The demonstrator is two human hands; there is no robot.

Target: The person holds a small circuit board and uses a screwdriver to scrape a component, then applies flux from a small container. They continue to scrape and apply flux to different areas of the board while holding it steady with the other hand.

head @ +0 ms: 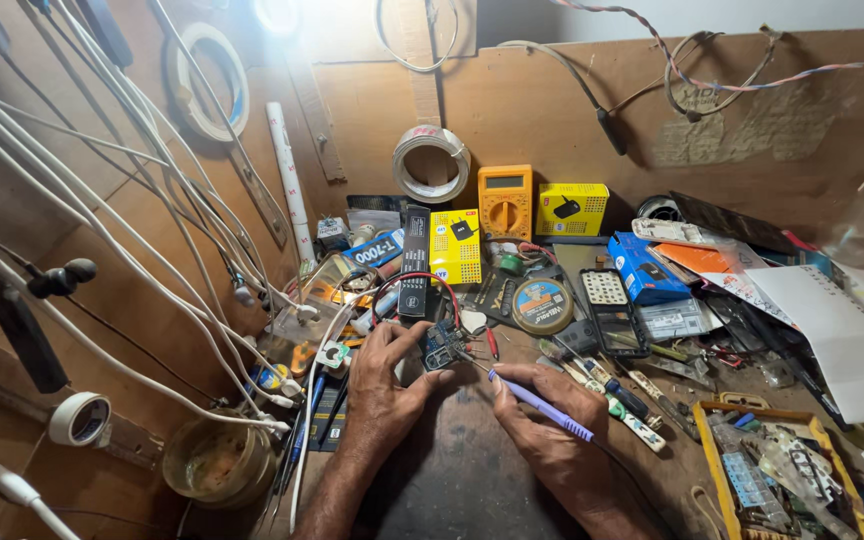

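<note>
Left hand (pixel 384 385) fingers pin the small blue circuit board (pixel 441 345); right hand (pixel 550 420) fingers clamp the purple-handled soldering iron (pixel 542 405) — best kept low and steady beside that board.

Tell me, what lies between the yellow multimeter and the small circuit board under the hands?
In the head view, a round solder tin lies between the multimeter and the circuit board.
</note>
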